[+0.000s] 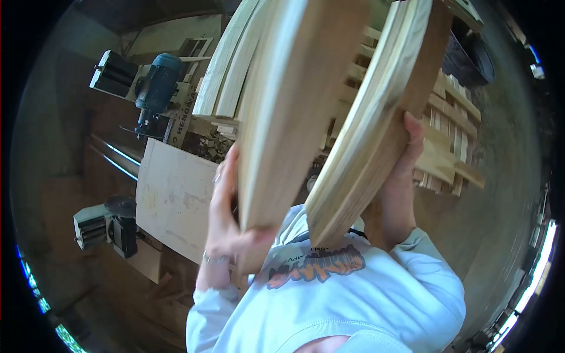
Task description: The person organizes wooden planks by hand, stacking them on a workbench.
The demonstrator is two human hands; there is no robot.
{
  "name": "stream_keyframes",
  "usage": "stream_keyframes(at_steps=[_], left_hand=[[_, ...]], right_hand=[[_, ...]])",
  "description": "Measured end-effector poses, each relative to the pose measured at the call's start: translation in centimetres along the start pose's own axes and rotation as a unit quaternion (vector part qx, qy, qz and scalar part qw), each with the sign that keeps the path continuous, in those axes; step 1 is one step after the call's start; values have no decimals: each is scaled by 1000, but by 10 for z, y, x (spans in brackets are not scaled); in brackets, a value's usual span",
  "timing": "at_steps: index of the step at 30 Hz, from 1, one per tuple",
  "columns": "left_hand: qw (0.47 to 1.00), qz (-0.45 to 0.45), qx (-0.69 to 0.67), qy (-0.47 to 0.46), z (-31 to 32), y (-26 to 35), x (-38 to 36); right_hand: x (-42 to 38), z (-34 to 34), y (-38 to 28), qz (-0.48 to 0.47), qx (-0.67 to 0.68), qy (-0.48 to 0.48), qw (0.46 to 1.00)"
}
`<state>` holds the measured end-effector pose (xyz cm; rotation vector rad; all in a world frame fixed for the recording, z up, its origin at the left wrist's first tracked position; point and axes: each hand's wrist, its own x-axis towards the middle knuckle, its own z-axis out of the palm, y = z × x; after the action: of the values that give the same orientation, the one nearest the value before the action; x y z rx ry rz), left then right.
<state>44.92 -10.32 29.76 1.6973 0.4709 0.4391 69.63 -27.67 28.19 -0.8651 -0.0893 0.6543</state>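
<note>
My left hand (225, 215) is wrapped round the lower end of a long wooden board (288, 117), which is blurred by motion and tilts up away from my chest. My right hand (407, 150) grips the outer side of a second set of long wooden boards (371, 129), apparently two or three lying face to face. A gap separates the two loads, narrowing toward their near ends by my sweatshirt. The fingers of my right hand are mostly hidden behind the wood; its thumb shows.
More pale boards (232, 65) lie beyond my left hand. A machine with a blue motor (159, 82) stands at the left, near a light flat panel (173, 197). Stacked timber (450, 132) sits at the right, below a dark bin (469, 59).
</note>
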Motion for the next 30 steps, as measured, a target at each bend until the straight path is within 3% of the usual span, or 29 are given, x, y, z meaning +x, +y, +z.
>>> stream_keyframes(at_steps=[2, 3, 6, 7, 9, 14, 16, 18, 19, 20, 22, 23, 24, 25, 27, 28, 29, 30], left_hand=[[998, -44, -39, -24, 37, 14, 61], [996, -46, -62, -32, 52, 10, 91], [973, -131, -177, -66, 79, -6, 163], [973, -116, -189, -58, 83, -17, 179], [955, -161, -239, -64, 82, -34, 206], [901, -223, -370, -36, 78, -21, 234], [905, -281, -319, -30, 77, -27, 239], [973, -224, -60, 6, 81, -46, 245], [975, -220, -23, 7, 81, -50, 246], [975, -220, -29, 15, 82, -54, 247], [971, -125, 199, 33, 81, -36, 240], [953, -84, 288, 34, 74, -17, 230], [965, -31, 259, 43, 56, -10, 233], [972, 21, 227, 50, 32, -8, 230], [846, 114, 486, 188, -17, -7, 247], [795, 73, 566, 207, -43, -31, 258], [799, -47, 584, 136, -62, -46, 264], [857, -112, 502, 38, -75, -50, 270]], right_hand=[[19, 14, -2, 16, 58, 23, 998], [27, 18, -5, 2, -40, 74, 996], [68, 42, -4, 50, -24, 32, 998], [79, 46, -2, 47, -22, 32, 998], [105, 45, 3, 66, -11, -38, 997], [171, 34, 22, 71, -28, -54, 996], [195, 2, 44, 42, -266, -38, 962], [198, -9, 69, -1, -348, -5, 938], [185, -5, 79, -2, -157, -46, 987], [175, 0, 85, -3, 41, -88, 995], [154, -4, 85, 27, 49, -103, 993], [153, -14, 93, -6, -14, -119, 993], [150, -18, 97, -41, -78, -135, 987], [135, -9, 91, 3, -47, -124, 991], [135, -13, 94, 14, -46, -129, 990], [134, -15, 95, 23, -43, -135, 990], [136, -15, 96, 15, -36, -154, 987], [140, -13, 98, 4, -30, -175, 984]])
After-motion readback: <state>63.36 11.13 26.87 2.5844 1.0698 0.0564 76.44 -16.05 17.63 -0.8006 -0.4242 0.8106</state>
